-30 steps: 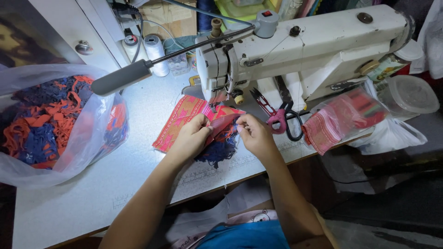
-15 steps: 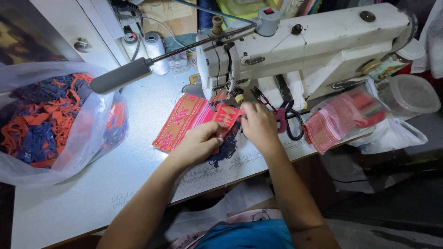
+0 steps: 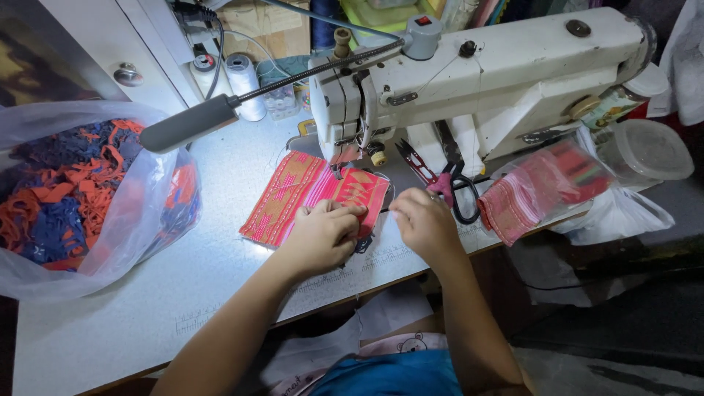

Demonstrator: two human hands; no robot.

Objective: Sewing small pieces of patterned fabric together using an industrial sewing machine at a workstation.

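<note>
One red patterned cloth piece [image 3: 312, 194] lay flat on the white table [image 3: 147, 293] under the needle end of the one white sewing machine [image 3: 477, 81]. It was pink-red with orange woven zigzag and diamond bands, its far end reaching toward 12 o'clock beneath the presser foot. The left hand [image 3: 323, 235] pressed down on its near edge with fingers curled, touching the cloth rather than clenching it. The right hand [image 3: 425, 220] sat just beside the cloth at 3 o'clock, fingertips pinched together; whether they gripped a thread or the cloth's edge I could not tell.

At 3 o'clock from the cloth lay one pair of black-handled scissors [image 3: 458, 183] and one pink thread snip [image 3: 429, 172]. Further toward 3 o'clock sat one clear bag of red fabric pieces [image 3: 543, 191]. At 9 o'clock stood one large clear bag of orange and blue scraps [image 3: 81, 191]. At 11 o'clock were two white thread spools [image 3: 242, 81], with one grey lamp arm [image 3: 191, 128] reaching across
</note>
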